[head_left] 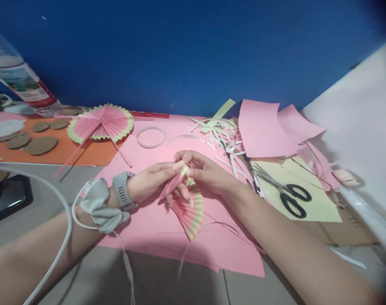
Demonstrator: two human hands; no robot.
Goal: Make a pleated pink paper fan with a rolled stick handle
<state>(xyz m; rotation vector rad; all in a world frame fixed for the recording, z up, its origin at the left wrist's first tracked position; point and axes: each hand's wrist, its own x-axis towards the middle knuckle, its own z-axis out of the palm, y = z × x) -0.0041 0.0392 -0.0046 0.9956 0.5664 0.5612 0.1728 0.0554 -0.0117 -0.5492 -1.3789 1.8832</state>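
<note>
Between my hands is a pleated paper fan (193, 210), pink with a yellow-green edge. Its lower pleats spread out below my fingers, while the upper pleats are pressed together. My left hand (161, 178) pinches the folded part from the left, with the thumb on top. From the right, my right hand (208, 170) grips the same folds near the green edge, fingertips meeting those of the left. A thin pale strip hangs below the fan. Underneath lies pink paper (142, 228). Part of the fan is hidden by my fingers.
A finished-looking pleated fan (100, 120) with pink sticks lies back left, beside cardboard discs (40, 145) and a plastic bottle (27, 80). Black-handled scissors (292, 199) rest on yellow paper (323, 207) at right. Paper strips (221, 131) pile up behind. A white cable (64, 241) crosses my left arm.
</note>
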